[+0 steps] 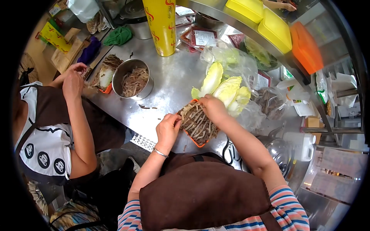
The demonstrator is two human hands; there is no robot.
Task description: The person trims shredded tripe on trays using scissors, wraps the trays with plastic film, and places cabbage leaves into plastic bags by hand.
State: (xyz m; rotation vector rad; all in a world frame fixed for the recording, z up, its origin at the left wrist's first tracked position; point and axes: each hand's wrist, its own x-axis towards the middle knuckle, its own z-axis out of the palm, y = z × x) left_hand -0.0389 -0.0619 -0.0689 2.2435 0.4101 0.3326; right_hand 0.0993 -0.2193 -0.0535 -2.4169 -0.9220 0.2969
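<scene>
Brown apron (204,192), nearest, worn over a striped shirt (287,204). Tray with orange rim (197,144), one, on the metal table (173,73) just beyond the apron, heaped with brown strips (198,123) lying mostly lengthwise. Left hand (168,129), silver bangle (160,153) at the wrist: at the tray's left side, fingertips drawn together by the strips; whether they pinch one cannot be told. Right hand (212,108): at the tray's far right corner, fingers bent down over the strips; its grip likewise cannot be told. Pale yellow-green leafy heads (228,90), several, just beyond the right hand, beside clear plastic bags (252,69). Dark-handled scissors (228,152), near, right of the tray. Steel pot (149,82), far left, containing more strips; loose scraps (148,107) between pot and tray. Yellow cylinder with red markings (162,29), upright, farther off. Co-worker's hands (74,81), at left, raised together near a second filled tray (106,89).
</scene>
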